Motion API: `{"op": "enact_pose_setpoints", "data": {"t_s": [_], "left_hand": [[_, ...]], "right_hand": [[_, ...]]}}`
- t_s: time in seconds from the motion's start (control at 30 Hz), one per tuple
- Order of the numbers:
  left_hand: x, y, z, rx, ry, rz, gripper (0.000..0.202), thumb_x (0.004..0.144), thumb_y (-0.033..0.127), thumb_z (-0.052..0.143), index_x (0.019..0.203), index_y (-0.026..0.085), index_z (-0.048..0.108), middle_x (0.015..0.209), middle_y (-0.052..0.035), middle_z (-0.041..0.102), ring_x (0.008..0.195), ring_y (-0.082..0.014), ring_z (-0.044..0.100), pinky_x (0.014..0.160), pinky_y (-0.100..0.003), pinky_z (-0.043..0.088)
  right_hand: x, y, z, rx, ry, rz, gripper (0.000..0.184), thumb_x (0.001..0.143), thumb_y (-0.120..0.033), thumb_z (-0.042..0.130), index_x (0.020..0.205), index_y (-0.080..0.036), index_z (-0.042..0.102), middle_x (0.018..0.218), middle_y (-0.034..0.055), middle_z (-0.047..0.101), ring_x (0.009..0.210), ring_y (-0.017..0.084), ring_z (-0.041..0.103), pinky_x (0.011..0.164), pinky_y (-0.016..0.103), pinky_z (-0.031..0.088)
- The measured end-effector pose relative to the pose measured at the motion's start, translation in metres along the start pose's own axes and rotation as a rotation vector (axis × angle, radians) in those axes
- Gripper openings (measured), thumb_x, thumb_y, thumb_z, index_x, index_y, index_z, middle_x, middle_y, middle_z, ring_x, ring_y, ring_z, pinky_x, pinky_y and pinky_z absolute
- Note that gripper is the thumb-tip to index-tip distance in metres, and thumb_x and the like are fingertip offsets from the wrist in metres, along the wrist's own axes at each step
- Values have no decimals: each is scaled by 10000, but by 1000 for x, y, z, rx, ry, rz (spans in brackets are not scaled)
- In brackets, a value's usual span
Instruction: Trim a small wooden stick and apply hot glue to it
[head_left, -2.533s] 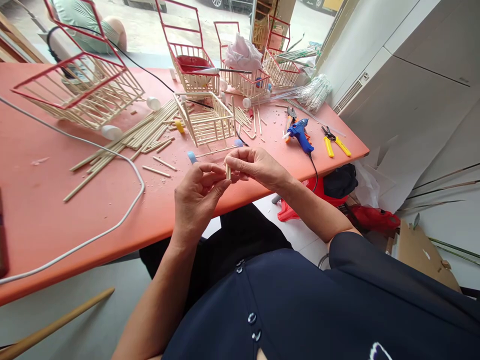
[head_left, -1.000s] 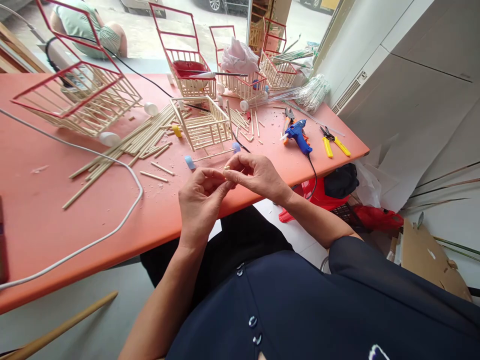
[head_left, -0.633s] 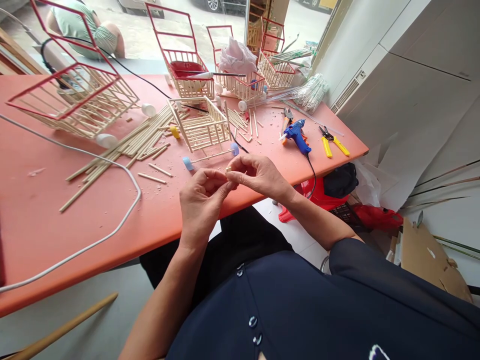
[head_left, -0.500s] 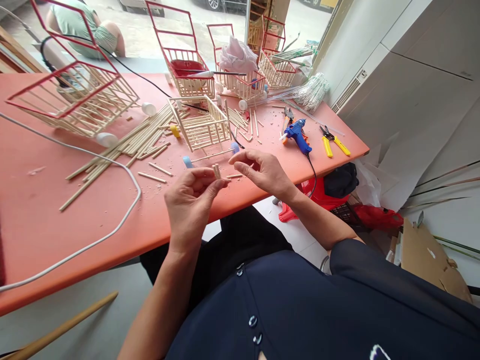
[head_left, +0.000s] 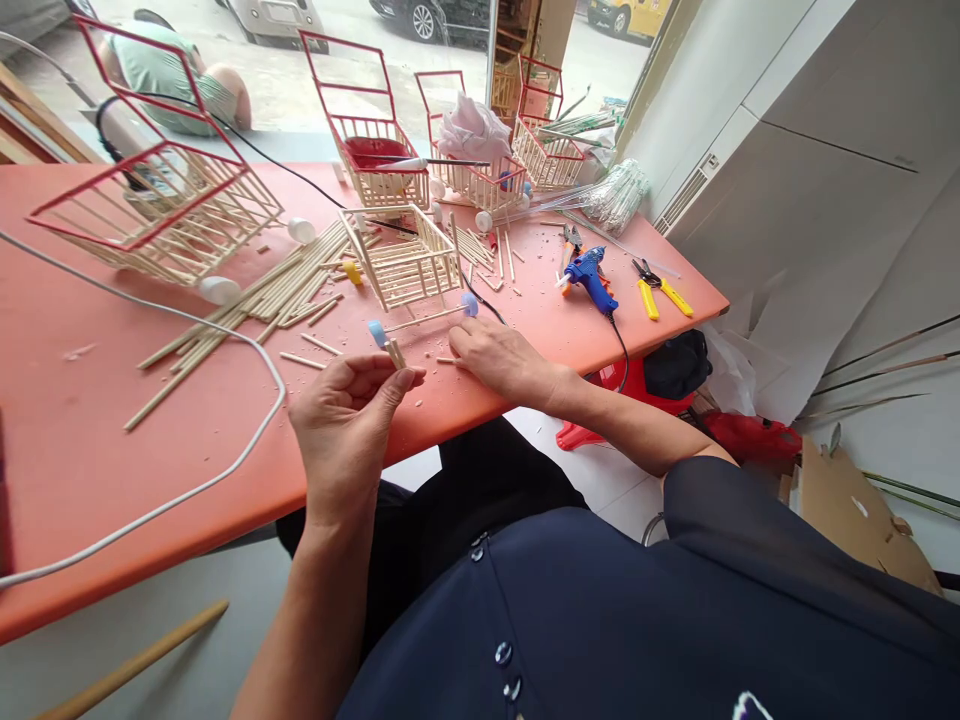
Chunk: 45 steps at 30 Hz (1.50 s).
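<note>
My left hand [head_left: 349, 415] pinches a few short wooden stick pieces [head_left: 395, 353] between thumb and fingers, above the front of the table. At the table surface, my right hand [head_left: 499, 360] has its fingertips on a short wooden stick [head_left: 448, 360] that pokes out to their left; the fingers are closed around its end. Just beyond both hands stands a small unpainted cart frame [head_left: 405, 262] made of sticks, with a light blue wheel [head_left: 377, 333] and a darker blue wheel [head_left: 469, 304] on its near axle.
Loose long sticks [head_left: 259, 290] lie left of the frame. A blue glue gun [head_left: 591, 280] and yellow-handled pliers [head_left: 660, 290] lie to the right. Red-trimmed stick carts [head_left: 161, 215] stand behind. A white cable [head_left: 247, 455] crosses the table's left. Outside the window sits a person [head_left: 172, 80].
My right hand has come down to the table and taken the end of a short stick. My left hand has moved left and slightly down, still pinching its pieces.
</note>
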<state>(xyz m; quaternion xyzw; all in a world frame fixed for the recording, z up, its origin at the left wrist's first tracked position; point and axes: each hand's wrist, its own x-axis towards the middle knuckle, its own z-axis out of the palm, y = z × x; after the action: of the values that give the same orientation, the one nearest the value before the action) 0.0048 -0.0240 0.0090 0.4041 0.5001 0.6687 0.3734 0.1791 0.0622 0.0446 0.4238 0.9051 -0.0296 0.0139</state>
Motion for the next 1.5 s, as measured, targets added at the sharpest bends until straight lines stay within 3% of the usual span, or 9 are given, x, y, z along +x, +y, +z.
{"op": "enact_pose_setpoints", "data": {"t_s": [0.13,0.23,0.5,0.67,0.77,0.9,1.23,1.37,1.5], "left_hand": [[2,-1,-2,33,22,-30,207,776,266,937,913,194,799,826,-33,848,795,-240,851,795,-345,697],[4,-3,-1,50,9,-57,219,766,290,928,914,196,796,832,-32,850,807,-246,854,807,-354,700],[9,-4,9,67,-94,-122,264,760,334,926,943,188,804,844,-45,857,792,-220,845,756,-302,678],[11,-3,19,22,-162,-156,284,763,369,937,930,188,794,838,-54,851,792,-238,845,799,-343,688],[12,-3,22,-5,-210,-168,313,770,390,948,952,182,800,844,-68,855,802,-249,850,800,-347,683],[13,-3,24,-9,-264,-138,316,805,419,945,969,177,825,876,-84,863,804,-225,837,796,-322,664],[14,-1,23,41,-310,-121,376,836,508,945,974,168,862,876,-97,857,793,-222,809,810,-340,656],[14,1,15,102,-375,-109,462,918,613,846,1044,169,873,951,-122,874,829,-243,820,853,-378,677],[10,-3,9,208,-400,-75,431,874,587,882,1057,197,884,1035,-117,888,936,-277,841,888,-376,666]], "right_hand": [[-13,26,2,-28,-5,64,212,1169,-187,514,1205,-111,709,1204,170,739,1119,271,674,996,378,557],[-21,48,1,-34,9,161,187,1152,-158,534,1198,-113,710,1211,175,727,1136,278,667,1012,379,539],[-3,80,-4,71,100,293,197,1090,-84,588,1220,-87,735,1312,219,730,1226,314,652,1073,406,478],[-11,66,-3,565,340,58,166,1100,-236,649,1075,-153,791,1103,90,794,991,204,683,928,325,501],[-18,47,0,927,328,-74,304,1080,-453,700,1067,-170,810,1028,48,811,893,162,682,832,292,501],[-17,26,3,1198,264,-88,477,985,-651,783,1012,-175,789,982,46,803,886,168,705,812,299,520],[-6,18,8,1466,165,-43,513,829,-622,943,937,-177,710,816,-7,748,763,144,694,773,296,569],[-4,22,5,1522,170,16,501,799,-595,962,881,-165,719,772,-15,718,751,111,633,703,236,501],[-3,24,3,1546,109,94,518,782,-619,952,889,-171,716,759,-18,704,708,98,575,598,210,410]]}}
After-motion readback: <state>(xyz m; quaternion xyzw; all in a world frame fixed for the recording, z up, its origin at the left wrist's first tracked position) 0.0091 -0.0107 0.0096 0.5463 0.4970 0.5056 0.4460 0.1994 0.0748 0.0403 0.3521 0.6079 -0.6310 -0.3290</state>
